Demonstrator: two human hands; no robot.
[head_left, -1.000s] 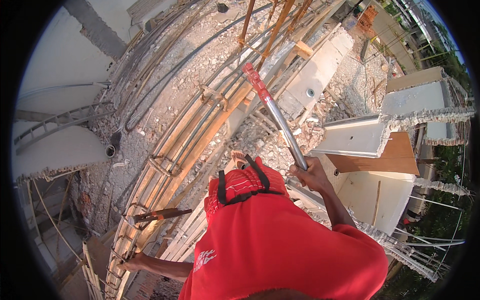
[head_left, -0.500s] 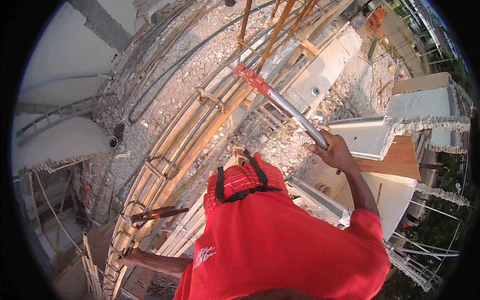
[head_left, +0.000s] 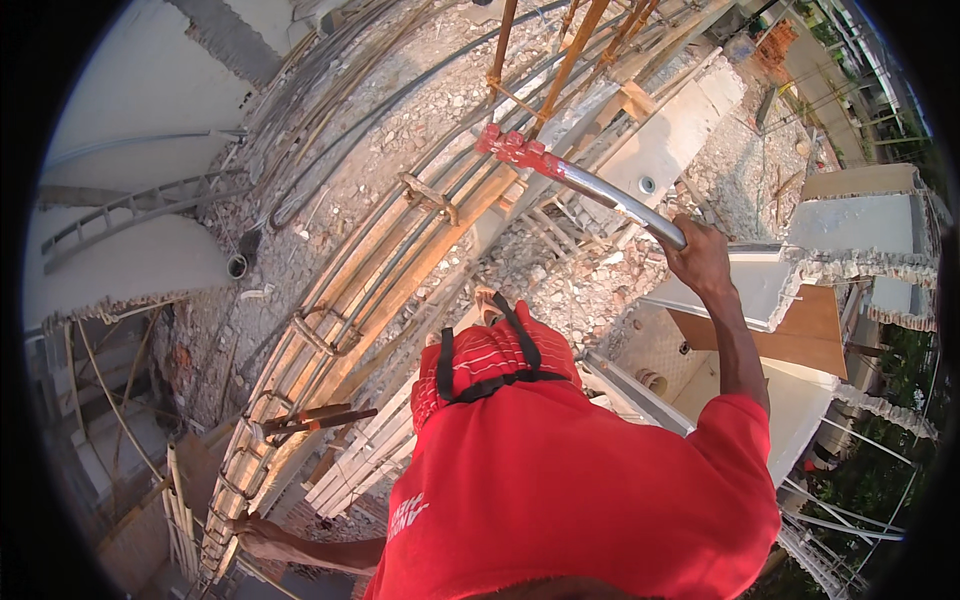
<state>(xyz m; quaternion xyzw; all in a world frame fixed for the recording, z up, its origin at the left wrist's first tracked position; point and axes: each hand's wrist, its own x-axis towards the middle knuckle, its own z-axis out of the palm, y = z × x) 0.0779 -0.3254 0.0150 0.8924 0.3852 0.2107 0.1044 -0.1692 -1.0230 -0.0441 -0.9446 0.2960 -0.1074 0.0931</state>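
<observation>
My right hand (head_left: 697, 255) is closed around the end of a steel tube handle belonging to a long tool with a red, blocky head (head_left: 520, 152). Its head lies over reinforcing bars, close to rusty upright rods; the exact contact there is unclear. At the lower left, my left hand (head_left: 258, 537) has its fingers curled about a bar of the rebar cage (head_left: 330, 335), which runs along wooden formwork boards (head_left: 400, 275). A second tool with dark and orange handles (head_left: 320, 420) rests across the cage above my left hand.
Broken concrete and brick rubble (head_left: 540, 270) covers the ground on both sides. Rusty upright rods (head_left: 570, 60) stand at the far end. Loose pale timber strips (head_left: 350, 470) lie near my legs. Broken wall slabs (head_left: 850, 220) stand at the right; bamboo poles (head_left: 178, 500) lean at the lower left.
My right hand has swung the handle away and to the right, so the tool lies flatter across the view. Its red head stays near the rods. My left hand remains at the cage.
</observation>
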